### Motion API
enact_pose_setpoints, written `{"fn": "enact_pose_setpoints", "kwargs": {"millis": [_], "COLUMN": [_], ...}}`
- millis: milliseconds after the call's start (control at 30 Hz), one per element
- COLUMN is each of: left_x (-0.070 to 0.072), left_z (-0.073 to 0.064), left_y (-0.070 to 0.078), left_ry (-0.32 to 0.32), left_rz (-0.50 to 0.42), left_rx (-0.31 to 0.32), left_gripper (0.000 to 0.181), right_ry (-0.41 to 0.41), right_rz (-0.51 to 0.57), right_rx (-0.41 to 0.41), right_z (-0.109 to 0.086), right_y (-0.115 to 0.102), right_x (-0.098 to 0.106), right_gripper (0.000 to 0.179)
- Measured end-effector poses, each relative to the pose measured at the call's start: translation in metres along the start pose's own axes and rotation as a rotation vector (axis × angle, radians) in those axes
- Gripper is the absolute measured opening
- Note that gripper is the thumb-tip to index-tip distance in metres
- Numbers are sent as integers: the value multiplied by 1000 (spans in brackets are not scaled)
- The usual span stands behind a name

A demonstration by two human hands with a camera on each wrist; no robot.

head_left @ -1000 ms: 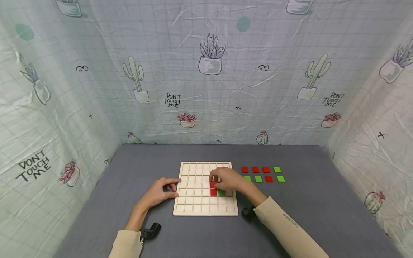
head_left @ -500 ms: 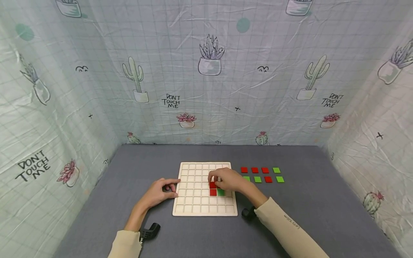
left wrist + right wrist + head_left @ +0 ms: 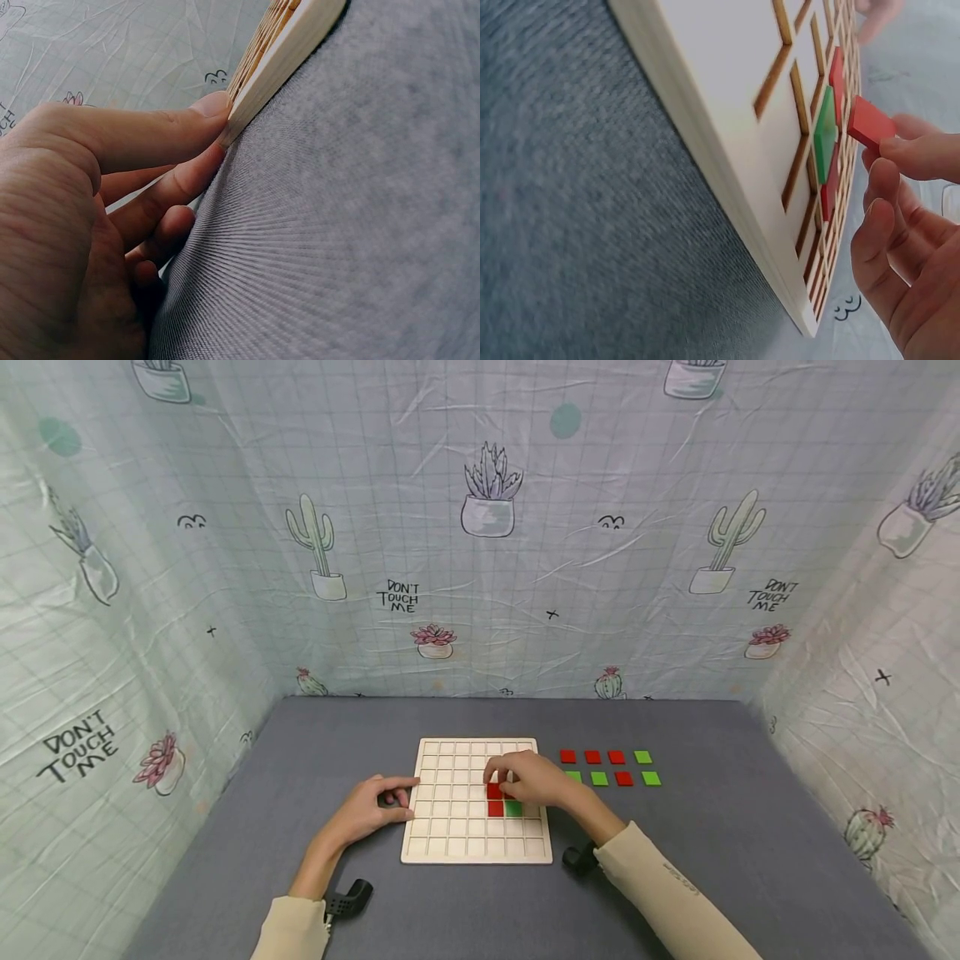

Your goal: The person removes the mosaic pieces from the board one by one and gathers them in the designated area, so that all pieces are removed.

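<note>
A light wooden grid board (image 3: 450, 846) lies flat on the table. My left hand (image 3: 365, 808) rests against its left edge, thumb and index finger spread apart along it, and the other fingers are bent beneath. In the left wrist view the thumb (image 3: 161, 135) touches the board's side (image 3: 281, 67). Above the board's right half, my right hand (image 3: 534, 777) pinches a red square tile (image 3: 870, 124) between thumb and finger, tilted over the grid. A green tile (image 3: 825, 135) sits on the board between two red ones (image 3: 836, 75). In the head view my right hand covers part of the grid.
Right of the board, loose red tiles (image 3: 592, 757) and green tiles (image 3: 598, 777) lie in two rows on the grey tabletop (image 3: 720, 843). One green tile (image 3: 573, 776) is partly behind my right wrist. Printed fabric (image 3: 495, 568) surrounds the table's back and sides.
Both hands keep nearly the same place. The right fingers have shifted barely, if at all, over the tiles; the view itself has moved slightly.
</note>
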State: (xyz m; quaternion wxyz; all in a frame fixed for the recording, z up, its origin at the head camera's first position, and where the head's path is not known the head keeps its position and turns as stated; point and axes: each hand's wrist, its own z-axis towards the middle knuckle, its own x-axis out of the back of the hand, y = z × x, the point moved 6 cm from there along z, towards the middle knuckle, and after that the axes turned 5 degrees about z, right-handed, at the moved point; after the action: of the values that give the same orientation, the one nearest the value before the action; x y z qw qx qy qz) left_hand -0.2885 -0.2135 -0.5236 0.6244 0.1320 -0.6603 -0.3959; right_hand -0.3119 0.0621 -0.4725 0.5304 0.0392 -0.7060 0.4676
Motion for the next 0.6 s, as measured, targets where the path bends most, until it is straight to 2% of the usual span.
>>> {"fn": "enact_pose_setpoints", "kwargs": {"millis": [167, 600], "left_x": [0, -1], "left_z": [-1, 0], "left_y": [0, -2], "left_ry": [0, 1], "left_rz": [-2, -4], "left_rx": [-6, -10], "left_gripper": [49, 49], "right_ry": [16, 53], "right_rz": [39, 98], "right_rx": [11, -33], "right_z": [-8, -41], "right_y": [0, 12], "right_x": [9, 31], "right_gripper": [24, 24]}}
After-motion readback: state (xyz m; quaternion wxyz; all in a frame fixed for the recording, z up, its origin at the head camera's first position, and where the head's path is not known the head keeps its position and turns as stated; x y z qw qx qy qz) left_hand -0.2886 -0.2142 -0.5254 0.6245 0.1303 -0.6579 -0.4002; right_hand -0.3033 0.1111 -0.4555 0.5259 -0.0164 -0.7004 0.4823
